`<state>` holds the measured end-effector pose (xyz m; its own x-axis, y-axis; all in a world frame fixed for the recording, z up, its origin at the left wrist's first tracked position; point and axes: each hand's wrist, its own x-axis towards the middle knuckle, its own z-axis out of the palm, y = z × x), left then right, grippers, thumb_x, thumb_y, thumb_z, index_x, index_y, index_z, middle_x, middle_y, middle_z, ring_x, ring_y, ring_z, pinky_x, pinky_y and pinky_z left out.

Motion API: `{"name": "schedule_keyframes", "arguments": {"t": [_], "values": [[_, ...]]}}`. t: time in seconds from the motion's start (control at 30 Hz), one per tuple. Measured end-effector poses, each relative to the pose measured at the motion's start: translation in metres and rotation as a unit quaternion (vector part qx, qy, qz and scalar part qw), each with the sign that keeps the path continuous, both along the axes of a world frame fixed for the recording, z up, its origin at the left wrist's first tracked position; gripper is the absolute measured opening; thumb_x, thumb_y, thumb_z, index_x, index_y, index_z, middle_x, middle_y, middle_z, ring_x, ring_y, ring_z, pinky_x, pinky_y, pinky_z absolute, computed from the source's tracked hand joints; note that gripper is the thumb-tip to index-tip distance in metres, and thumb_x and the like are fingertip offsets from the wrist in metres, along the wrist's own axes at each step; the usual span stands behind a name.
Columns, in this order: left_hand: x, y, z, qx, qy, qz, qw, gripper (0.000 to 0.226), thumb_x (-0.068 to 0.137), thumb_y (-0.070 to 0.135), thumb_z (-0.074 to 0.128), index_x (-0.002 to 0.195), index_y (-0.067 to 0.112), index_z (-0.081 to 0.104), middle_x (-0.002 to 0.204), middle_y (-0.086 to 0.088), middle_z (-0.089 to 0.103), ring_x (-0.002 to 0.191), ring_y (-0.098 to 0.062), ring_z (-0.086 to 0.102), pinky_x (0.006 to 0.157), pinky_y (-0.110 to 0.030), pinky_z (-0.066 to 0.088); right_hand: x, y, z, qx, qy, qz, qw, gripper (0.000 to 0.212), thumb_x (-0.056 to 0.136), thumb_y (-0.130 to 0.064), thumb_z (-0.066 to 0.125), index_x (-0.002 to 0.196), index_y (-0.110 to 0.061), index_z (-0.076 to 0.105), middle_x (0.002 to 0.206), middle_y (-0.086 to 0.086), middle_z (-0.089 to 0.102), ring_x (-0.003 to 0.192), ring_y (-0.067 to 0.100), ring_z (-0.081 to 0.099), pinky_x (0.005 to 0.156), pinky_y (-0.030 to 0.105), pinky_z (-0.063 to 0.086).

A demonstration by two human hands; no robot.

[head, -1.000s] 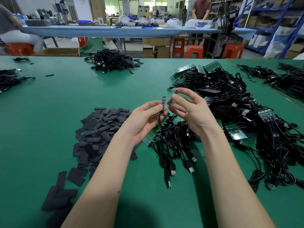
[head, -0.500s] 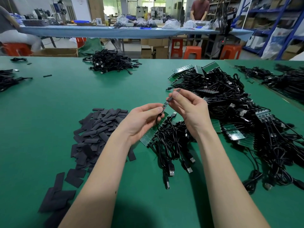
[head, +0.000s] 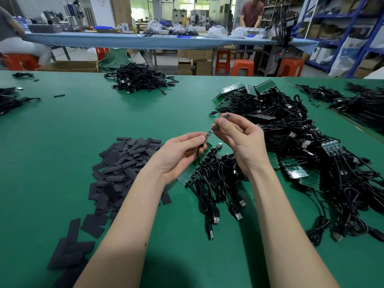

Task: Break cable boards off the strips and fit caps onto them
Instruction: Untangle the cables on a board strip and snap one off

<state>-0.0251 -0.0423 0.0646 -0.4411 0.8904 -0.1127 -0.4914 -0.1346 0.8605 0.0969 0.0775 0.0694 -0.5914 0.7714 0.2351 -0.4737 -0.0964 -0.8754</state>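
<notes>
Since a second ago the right hand (head: 241,140) has brought a small black cap (head: 216,127) up to the tip of the board, where before its fingers were spread and holding nothing that I could see. Now its thumb and forefinger pinch the cap, which touches the far end of the little cable board (head: 208,135). The left hand (head: 180,154) pinches the board's near end between thumb and fingertips, the board slanting up toward the right, its black cable dropping below the palm. All this sits at the centre of the frame, above the green table (head: 83,125). Under the hands lies a strip of green boards with cables (head: 207,175). A heap of flat black caps (head: 122,163) spreads at centre left, and a big tangle of cabled strips (head: 301,146) fills the right side. Another cable pile (head: 141,79) sits toward the upper middle.
</notes>
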Motion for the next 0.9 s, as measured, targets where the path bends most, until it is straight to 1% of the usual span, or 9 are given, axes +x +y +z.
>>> {"name": "schedule_keyframes", "arguments": {"t": [0.27,0.47,0.6,0.7,0.8,0.9], "values": [[-0.001,0.0,-0.001,0.006,-0.005,-0.007,1.0,0.013,0.092,-0.003,0.062,0.102,0.0,0.07,0.079,-0.005,0.072,0.071,-0.009,0.068,0.068,-0.015,0.055,0.001,0.001,-0.001,-0.004,-0.004,0.008,1.0,0.017,0.085,-0.002,0.076,0.101,-0.001,0.071,0.085,0.014,0.076,0.079,0.019,0.073,0.077,0.024,0.058],[-0.002,-0.001,-0.003,0.007,0.01,-0.013,1.0,0.014,0.091,-0.002,0.063,0.102,0.001,0.071,0.082,-0.005,0.072,0.072,-0.009,0.068,0.069,-0.015,0.055,0.002,0.0,0.0,0.016,-0.021,-0.001,1.0,0.02,0.086,-0.001,0.075,0.104,0.004,0.069,0.085,0.015,0.075,0.08,0.02,0.072,0.079,0.028,0.058],[-0.004,-0.003,-0.003,0.001,0.038,-0.022,0.999,0.014,0.085,0.0,0.068,0.097,0.003,0.074,0.081,-0.005,0.071,0.072,-0.01,0.068,0.069,-0.015,0.054,0.005,-0.002,0.003,0.003,-0.033,0.033,0.999,0.012,0.086,0.0,0.074,0.098,-0.002,0.071,0.085,0.013,0.076,0.08,0.019,0.073,0.077,0.026,0.058],[-0.004,-0.005,-0.003,0.007,0.048,-0.029,0.998,0.02,0.075,0.006,0.073,0.094,0.005,0.077,0.082,-0.005,0.071,0.073,-0.011,0.067,0.07,-0.016,0.054,0.009,-0.001,0.008,0.0,-0.055,0.065,0.996,0.017,0.081,-0.007,0.076,0.097,-0.003,0.071,0.088,0.012,0.077,0.082,0.019,0.073,0.076,0.024,0.058],[-0.004,-0.006,-0.004,0.019,0.049,-0.043,0.998,0.017,0.073,0.007,0.074,0.088,0.01,0.08,0.082,-0.006,0.07,0.072,-0.012,0.067,0.07,-0.016,0.054,0.014,0.0,0.01,-0.025,-0.086,0.097,0.991,0.026,0.075,-0.016,0.077,0.098,-0.006,0.072,0.091,0.009,0.077,0.08,0.015,0.073,0.073,0.02,0.058],[-0.005,-0.007,-0.004,0.019,0.058,-0.045,0.997,0.022,0.072,0.006,0.075,0.094,0.008,0.076,0.082,-0.007,0.069,0.07,-0.012,0.066,0.068,-0.016,0.054,0.021,0.003,0.011,-0.019,-0.126,0.114,0.985,0.025,0.075,-0.019,0.077,0.099,-0.01,0.073,0.095,0.007,0.077,0.076,0.011,0.072,0.069,0.018,0.058]]}}
